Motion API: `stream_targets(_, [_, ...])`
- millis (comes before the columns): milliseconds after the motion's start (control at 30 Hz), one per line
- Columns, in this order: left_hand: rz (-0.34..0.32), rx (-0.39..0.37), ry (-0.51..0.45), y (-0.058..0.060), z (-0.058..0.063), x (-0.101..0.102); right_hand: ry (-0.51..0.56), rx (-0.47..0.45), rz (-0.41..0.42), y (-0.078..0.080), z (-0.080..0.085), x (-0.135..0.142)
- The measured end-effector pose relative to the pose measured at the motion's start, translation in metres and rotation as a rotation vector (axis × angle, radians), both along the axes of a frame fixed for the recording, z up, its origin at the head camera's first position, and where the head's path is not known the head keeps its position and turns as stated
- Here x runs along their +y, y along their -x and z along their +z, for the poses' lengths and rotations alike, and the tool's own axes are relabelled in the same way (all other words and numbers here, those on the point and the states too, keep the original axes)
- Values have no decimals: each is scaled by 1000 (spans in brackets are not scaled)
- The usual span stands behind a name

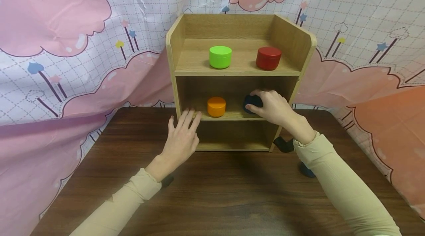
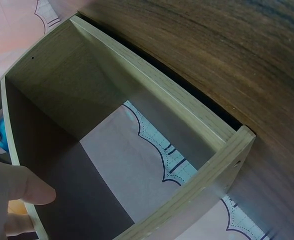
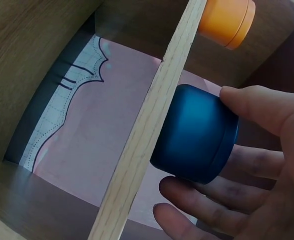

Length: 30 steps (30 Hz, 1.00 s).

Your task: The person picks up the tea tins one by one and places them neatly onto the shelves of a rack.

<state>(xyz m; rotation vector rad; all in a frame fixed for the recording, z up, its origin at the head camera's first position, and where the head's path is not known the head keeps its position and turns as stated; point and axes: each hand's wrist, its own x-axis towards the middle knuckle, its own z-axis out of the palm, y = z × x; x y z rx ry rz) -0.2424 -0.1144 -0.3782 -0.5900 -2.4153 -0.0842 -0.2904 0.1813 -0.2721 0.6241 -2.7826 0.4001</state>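
A dark blue round tin with a lid [image 1: 253,103] stands at the right of the wooden shelf unit's [image 1: 237,74] middle shelf. My right hand [image 1: 275,107] grips it from above, thumb on the near side; in the right wrist view the thumb and fingers spread around the blue tin [image 3: 196,135]. At the left, my left hand [image 1: 180,136] has its fingers extended against the front edge of the middle shelf. An orange tin [image 1: 216,107] sits between the two hands on that same shelf. In the left wrist view, the thumb [image 2: 34,187] reaches over the shelf edge.
On the top shelf stand a green tin [image 1: 220,57] and a red tin [image 1: 268,58]. The unit rests on a dark wooden table [image 1: 212,191] before a patterned cloth [image 1: 139,77]. A black item [image 1: 283,144] and a dark round one [image 1: 306,170] show beside my right forearm, partly covered.
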Motion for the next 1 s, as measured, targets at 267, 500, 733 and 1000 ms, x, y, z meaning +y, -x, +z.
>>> stream_targets(267, [4,-8,-1,0,0,0,6,1,25,-7,2,2])
stream_targets(500, [-4,7,0,0,0,0,52,81,59,-31,6,13])
stream_targets(733, [-9,7,-19,0,-1,1,100,239,55,-56,-2,36])
stream_targets(1000, [-15,19,-16,1,-1,0,108,263,3,-79,-24,74])
